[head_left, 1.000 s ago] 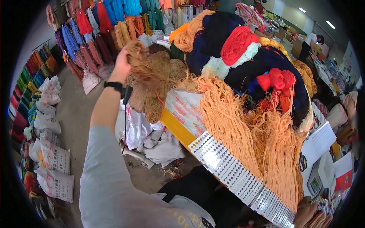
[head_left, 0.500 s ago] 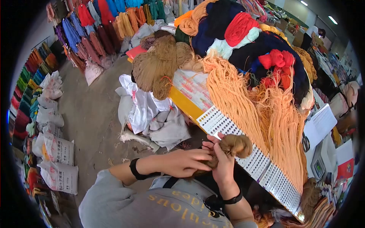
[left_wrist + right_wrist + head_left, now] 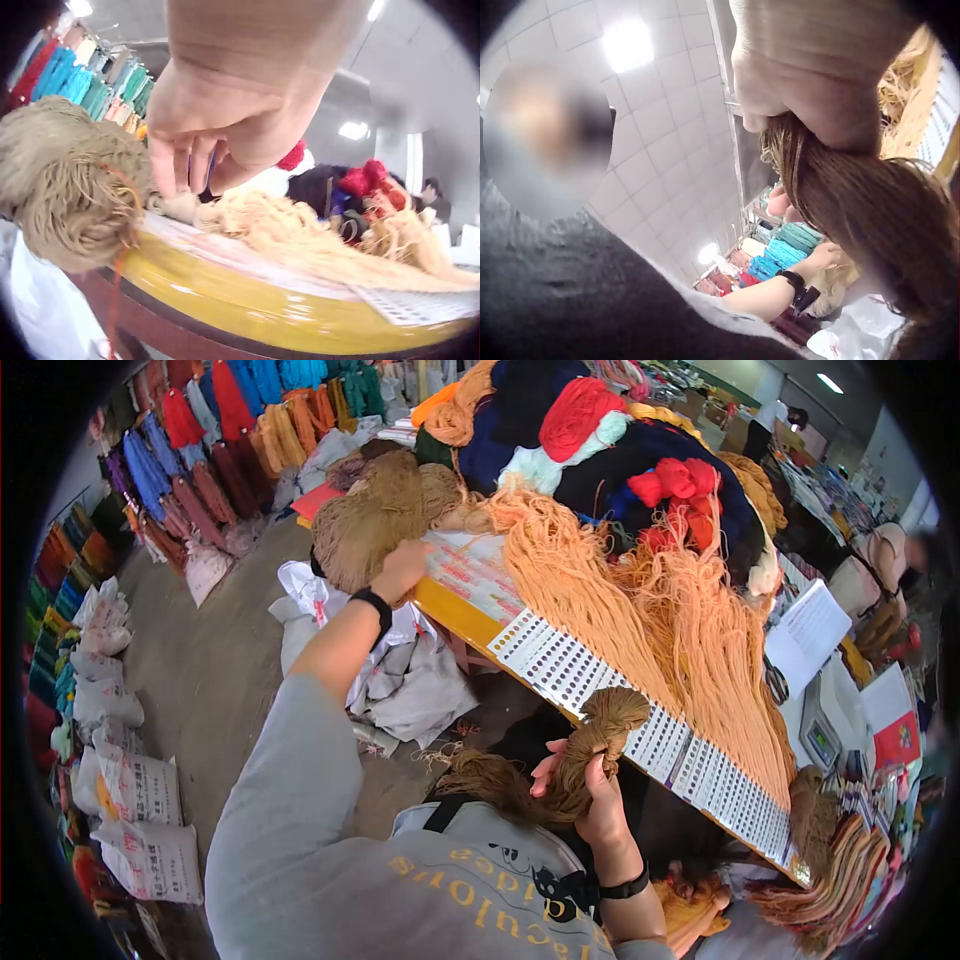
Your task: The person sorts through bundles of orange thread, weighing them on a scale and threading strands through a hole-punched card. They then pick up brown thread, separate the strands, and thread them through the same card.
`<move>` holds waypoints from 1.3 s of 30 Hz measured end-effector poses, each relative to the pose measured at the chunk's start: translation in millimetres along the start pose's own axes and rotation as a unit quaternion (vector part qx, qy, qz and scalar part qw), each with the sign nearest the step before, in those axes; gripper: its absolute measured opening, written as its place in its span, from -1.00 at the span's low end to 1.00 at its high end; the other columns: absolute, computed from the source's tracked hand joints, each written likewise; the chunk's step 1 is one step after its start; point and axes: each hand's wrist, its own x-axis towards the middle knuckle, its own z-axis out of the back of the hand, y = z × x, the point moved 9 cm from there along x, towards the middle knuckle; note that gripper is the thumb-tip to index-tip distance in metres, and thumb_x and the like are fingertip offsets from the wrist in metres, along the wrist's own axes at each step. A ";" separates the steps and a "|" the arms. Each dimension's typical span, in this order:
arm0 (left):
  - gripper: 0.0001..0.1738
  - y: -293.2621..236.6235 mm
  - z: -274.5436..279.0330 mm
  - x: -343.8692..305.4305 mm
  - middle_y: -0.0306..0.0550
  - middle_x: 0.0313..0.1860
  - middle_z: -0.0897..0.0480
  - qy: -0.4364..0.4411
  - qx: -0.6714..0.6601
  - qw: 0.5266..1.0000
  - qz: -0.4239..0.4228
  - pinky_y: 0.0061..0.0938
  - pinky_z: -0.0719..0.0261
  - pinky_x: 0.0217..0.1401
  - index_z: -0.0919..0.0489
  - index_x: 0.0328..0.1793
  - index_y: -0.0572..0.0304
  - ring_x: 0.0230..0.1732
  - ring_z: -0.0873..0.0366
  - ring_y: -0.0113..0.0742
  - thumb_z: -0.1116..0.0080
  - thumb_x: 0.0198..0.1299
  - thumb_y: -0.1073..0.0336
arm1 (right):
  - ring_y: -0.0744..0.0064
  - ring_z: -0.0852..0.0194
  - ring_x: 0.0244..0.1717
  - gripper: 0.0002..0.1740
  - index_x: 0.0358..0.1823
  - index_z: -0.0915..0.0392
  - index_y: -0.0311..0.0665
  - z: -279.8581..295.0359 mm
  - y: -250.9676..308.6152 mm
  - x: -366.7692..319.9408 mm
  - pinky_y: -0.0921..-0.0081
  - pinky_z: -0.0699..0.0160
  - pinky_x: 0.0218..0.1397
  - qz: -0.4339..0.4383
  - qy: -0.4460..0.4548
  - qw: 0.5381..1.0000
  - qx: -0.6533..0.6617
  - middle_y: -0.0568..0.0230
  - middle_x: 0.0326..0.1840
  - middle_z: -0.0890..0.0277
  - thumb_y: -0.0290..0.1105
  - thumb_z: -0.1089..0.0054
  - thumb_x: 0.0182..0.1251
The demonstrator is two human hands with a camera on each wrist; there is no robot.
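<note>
My right hand (image 3: 602,808) grips a twisted skein of brown yarn (image 3: 612,718) in front of the body, its loose tail trailing left across the shirt. In the right wrist view the fingers curl round the brown strands (image 3: 855,195). Out to the left, my left hand (image 3: 402,567) reaches over the table's yellow edge beside a heap of brown yarn skeins (image 3: 365,525). The left wrist view shows its fingers (image 3: 199,161) pointing down, loosely bent, with the tips right at a pale beige bit of yarn (image 3: 178,206). The heap (image 3: 71,187) lies just beside them.
Long peach yarn (image 3: 600,610) covers much of the table, with dark, red and mint skeins behind. A dotted card strip (image 3: 570,675) runs along the near edge. Scissors (image 3: 775,680) and a scale (image 3: 822,735) are at right; sacks (image 3: 410,690) lie below the edge.
The left hand first held brown yarn over the heap, then worked on the skein together with the right hand. Now it has moved back to the heap, leaving the twisted skein in the right hand.
</note>
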 end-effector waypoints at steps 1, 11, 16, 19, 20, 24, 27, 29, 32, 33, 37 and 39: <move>-0.70 9.6 -0.5 5.9 0.06 -0.04 -0.57 0.035 0.034 0.998 0.048 -0.20 -0.50 0.03 -0.59 -0.04 0.18 0.07 -0.47 0.02 -0.02 0.09 0.36 | 0.37 -0.52 -0.22 -0.25 0.14 -0.24 -0.48 1.5 0.3 -2.8 0.47 -0.49 -0.07 0.004 -0.007 1.000 -0.001 0.04 -0.18 -0.49 0.16 0.07 0.33; -0.89 -21.7 49.4 -49.9 0.05 -0.31 -0.60 0.002 -0.037 0.999 -0.018 -0.16 -0.48 -0.25 -0.41 -0.23 0.18 -0.22 -0.56 0.02 0.07 0.18 0.33 | 0.35 -0.52 -0.30 -0.29 0.08 -0.30 -0.45 18.6 -8.5 -15.0 0.43 -0.48 -0.15 0.003 -0.089 0.996 -0.008 0.07 -0.27 -0.51 0.16 0.05 0.31; -0.81 -49.3 65.3 -158.9 -0.12 -0.45 -0.58 0.098 -0.263 0.957 0.075 -0.43 -0.48 -0.34 -0.49 -0.05 0.19 -0.38 -0.57 -0.30 -0.03 0.26 0.32 | 0.38 -0.50 -0.26 -0.39 0.09 -0.29 -0.46 18.8 -23.9 -10.1 0.45 -0.50 -0.09 -0.018 -0.072 0.997 0.031 0.09 -0.22 -0.51 0.04 0.11 0.40; -0.79 -73.1 27.4 -227.4 -0.28 -0.41 -0.55 0.300 -0.475 0.816 0.137 -0.63 -0.47 -0.32 -0.54 -0.02 0.28 -0.35 -0.49 -0.58 -0.06 0.27 0.37 | 0.38 -0.50 -0.26 -0.41 0.09 -0.29 -0.46 10.5 -27.2 -8.9 0.44 -0.50 -0.10 -0.029 -0.072 0.997 0.009 0.09 -0.22 -0.51 0.02 0.12 0.41; -0.79 -78.0 16.0 -247.4 -0.27 -0.39 -0.55 0.336 -0.497 0.788 0.137 -0.63 -0.48 -0.31 -0.55 -0.02 0.27 -0.35 -0.49 -0.57 -0.07 0.26 0.38 | 0.38 -0.50 -0.26 -0.43 0.09 -0.28 -0.45 7.1 -28.1 -9.2 0.44 -0.49 -0.10 -0.032 -0.070 0.997 0.011 0.10 -0.23 -0.51 0.00 0.13 0.42; -0.80 -85.1 -38.9 -291.4 -0.26 -0.42 -0.54 0.442 -0.539 0.708 0.114 -0.62 -0.48 -0.30 -0.58 -0.04 0.28 -0.37 -0.49 -0.57 -0.07 0.24 0.41 | 0.38 -0.50 -0.25 -0.43 0.10 -0.29 -0.44 -5.2 -30.4 -12.1 0.44 -0.49 -0.10 -0.025 -0.058 0.998 -0.004 0.10 -0.22 -0.50 0.00 0.14 0.42; -0.77 -81.5 -72.7 -278.0 -0.15 -0.41 -0.61 0.444 -0.399 0.802 0.014 -0.46 -0.51 -0.28 -0.59 -0.06 0.23 -0.35 -0.57 -0.37 -0.07 0.19 0.36 | 0.38 -0.50 -0.23 -0.42 0.10 -0.28 -0.44 -13.8 -25.3 -19.0 0.44 -0.49 -0.09 -0.025 -0.073 0.997 -0.022 0.11 -0.21 -0.50 0.01 0.12 0.41; -0.76 -84.4 -71.0 -239.5 -0.09 -0.36 -0.65 0.420 -0.228 0.874 -0.086 -0.38 -0.54 -0.24 -0.60 -0.08 0.19 -0.33 -0.60 -0.24 -0.08 0.16 0.30 | 0.38 -0.50 -0.22 -0.41 0.11 -0.28 -0.44 -17.2 -22.8 -24.6 0.44 -0.49 -0.09 -0.024 -0.082 0.996 -0.028 0.11 -0.20 -0.50 0.02 0.10 0.40; -0.78 -89.4 -18.1 -144.1 -0.10 -0.36 -0.64 0.169 -0.228 0.957 -0.064 -0.37 -0.52 -0.24 -0.59 -0.22 0.16 -0.32 -0.58 -0.22 -0.08 0.14 0.20 | 0.39 -0.50 -0.21 -0.40 0.11 -0.28 -0.43 -18.9 -18.7 -28.1 0.46 -0.49 -0.08 -0.012 -0.081 0.996 -0.041 0.12 -0.20 -0.50 0.03 0.06 0.38; -0.77 -87.0 -7.4 -117.8 -0.15 -0.43 -0.62 0.101 -0.217 0.969 -0.056 -0.44 -0.51 -0.28 -0.59 -0.27 0.16 -0.37 -0.56 -0.34 -0.06 0.18 0.17 | 0.40 -0.50 -0.20 -0.40 0.11 -0.28 -0.43 -18.6 -18.9 -28.9 0.46 -0.49 -0.08 -0.017 -0.081 0.996 -0.040 0.13 -0.20 -0.50 0.03 0.05 0.38; -0.70 -91.0 -55.5 -40.3 -0.22 -0.31 -0.62 0.356 -0.449 0.819 0.014 -0.42 -0.51 -0.21 -0.57 -0.15 0.12 -0.29 -0.54 -0.34 -0.06 0.21 0.07 | 0.42 -0.49 -0.17 -0.41 0.15 -0.27 -0.39 -16.5 -19.0 -29.0 0.47 -0.50 -0.05 -0.036 -0.069 0.996 -0.036 0.15 -0.17 -0.48 0.01 0.04 0.38; -0.38 -43.7 -77.6 29.8 0.03 0.06 -0.53 0.251 -0.474 0.844 0.026 -0.25 -0.51 0.02 -0.40 0.23 0.16 -0.01 -0.52 -0.16 -0.17 0.07 0.04 | 0.43 -0.49 -0.16 -0.42 0.17 -0.25 -0.39 -16.2 -20.0 -26.5 0.48 -0.49 -0.04 -0.057 -0.071 0.995 -0.029 0.16 -0.15 -0.48 -0.01 0.04 0.39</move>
